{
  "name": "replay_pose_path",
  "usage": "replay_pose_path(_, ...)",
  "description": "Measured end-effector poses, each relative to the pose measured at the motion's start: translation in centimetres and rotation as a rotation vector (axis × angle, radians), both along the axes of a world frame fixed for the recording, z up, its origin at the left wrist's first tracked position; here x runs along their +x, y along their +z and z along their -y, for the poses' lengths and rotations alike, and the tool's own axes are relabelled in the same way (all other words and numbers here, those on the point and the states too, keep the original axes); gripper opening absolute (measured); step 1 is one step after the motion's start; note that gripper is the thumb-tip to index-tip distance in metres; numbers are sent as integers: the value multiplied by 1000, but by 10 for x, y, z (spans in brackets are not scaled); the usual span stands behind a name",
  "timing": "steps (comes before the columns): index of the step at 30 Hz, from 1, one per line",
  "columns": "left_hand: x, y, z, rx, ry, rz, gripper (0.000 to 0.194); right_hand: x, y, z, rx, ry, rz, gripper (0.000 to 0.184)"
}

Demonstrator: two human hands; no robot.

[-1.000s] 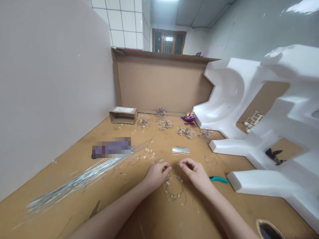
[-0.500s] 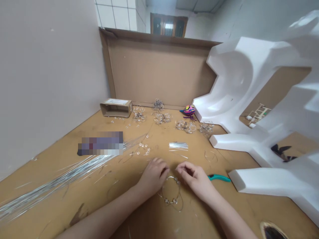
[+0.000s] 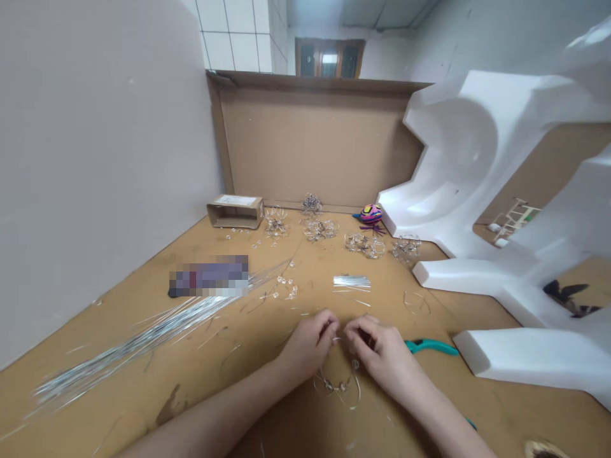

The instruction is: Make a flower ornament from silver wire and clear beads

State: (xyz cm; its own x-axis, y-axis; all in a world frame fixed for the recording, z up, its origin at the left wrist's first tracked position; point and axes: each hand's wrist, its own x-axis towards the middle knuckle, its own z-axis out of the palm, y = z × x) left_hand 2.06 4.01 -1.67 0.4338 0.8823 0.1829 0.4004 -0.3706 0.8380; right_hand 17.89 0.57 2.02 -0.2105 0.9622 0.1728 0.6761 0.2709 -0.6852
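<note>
My left hand (image 3: 309,343) and my right hand (image 3: 379,355) are close together over the brown table (image 3: 238,356), fingers pinched on the top of a thin wire ring strung with clear beads (image 3: 337,381). The ring's lower half lies on the table between my wrists. Just beyond my fingers lie a short bundle of cut wires (image 3: 352,282) and a few loose clear beads (image 3: 282,288). A teal-handled pair of pliers (image 3: 427,346) rests right beside my right hand.
A long sheaf of silver wires (image 3: 133,343) runs across the left. Several finished bead-and-wire flowers (image 3: 317,229), a small cardboard box (image 3: 235,210) and a colourful toy (image 3: 372,214) sit at the back before a cardboard wall (image 3: 315,146). White foam packing (image 3: 501,210) fills the right.
My hands have drawn closer until the fingertips nearly meet at the ring's top. The ring has shifted slightly. The camera view moved a little.
</note>
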Motion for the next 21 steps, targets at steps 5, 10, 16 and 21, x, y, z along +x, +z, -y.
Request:
replay_pose_path(5,0,3,0,2,-2,-8,21,0,-4,-1,-75,9,-72,19)
replay_pose_path(10,0,6,2,25,-14,-24,22,0,-2,-2,-231,-38,-233,23)
replay_pose_path(16,-3,17,9,139,9,142,21,1,-2,-2,-236,-47,-278,26)
replay_pose_path(21,-3,18,15,73,-147,192,29,3,-9,-2,-292,-25,-384,32)
